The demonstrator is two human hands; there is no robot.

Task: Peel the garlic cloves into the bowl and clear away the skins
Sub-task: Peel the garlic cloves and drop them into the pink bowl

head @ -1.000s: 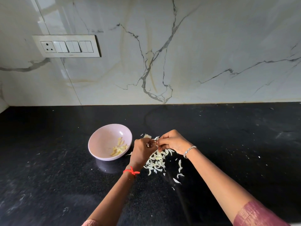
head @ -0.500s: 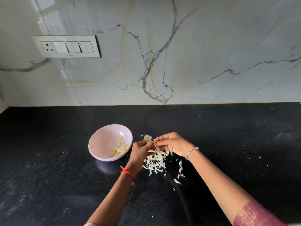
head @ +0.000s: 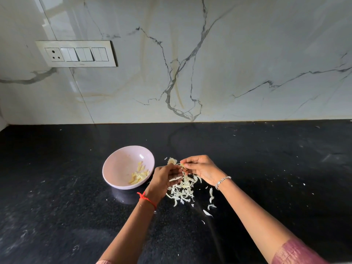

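A pale pink bowl [head: 122,164] sits on the black counter and holds several peeled garlic cloves [head: 140,175] at its right side. Just right of it, my left hand [head: 163,180] and my right hand [head: 202,168] meet above a heap of white garlic skins [head: 182,191]. My right fingertips pinch a thin strip of skin on a small garlic clove [head: 182,165] that my left fingers hold from the other side. A bit of garlic [head: 171,161] lies just behind the hands.
Stray skin flakes [head: 210,205] are scattered to the right of and in front of the heap. A marble wall with a switch plate [head: 76,53] rises behind the counter [head: 266,168], which stretches wide on both sides.
Both hands have stayed together over the skin heap. My left hand has turned a little and the fingers have worked at the clove, with skin now pulled out between them.
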